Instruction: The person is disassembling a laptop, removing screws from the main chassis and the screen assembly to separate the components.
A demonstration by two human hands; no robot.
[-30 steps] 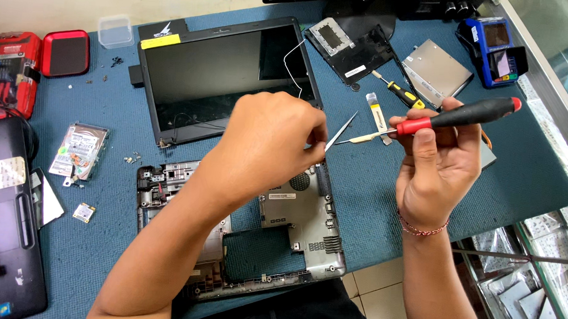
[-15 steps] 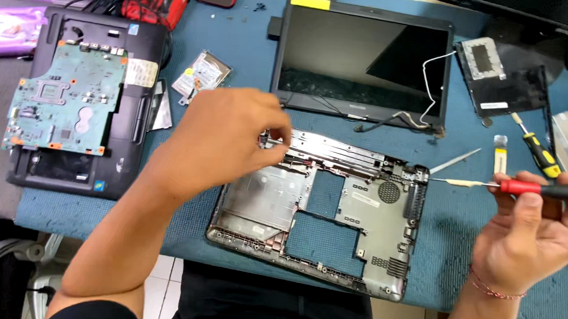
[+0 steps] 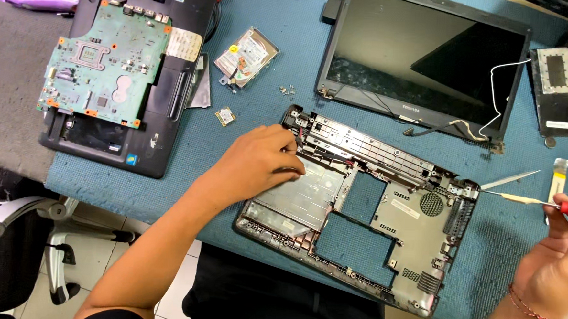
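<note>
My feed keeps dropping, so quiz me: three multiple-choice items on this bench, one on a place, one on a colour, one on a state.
1. Where does the left hand rest?
A. on the green circuit board
B. on the stripped laptop base
C. on the screen panel

2. What colour is the handle of the screwdriver in the right hand?
A. red
B. blue
C. white

3. How is the green circuit board placed?
A. fitted in the laptop base
B. held in a hand
C. lying loose on a black laptop shell

B: the fingers lie at the base's top left corner.
A: the handle shows red.
C: it lies on the shell at far left.
</note>
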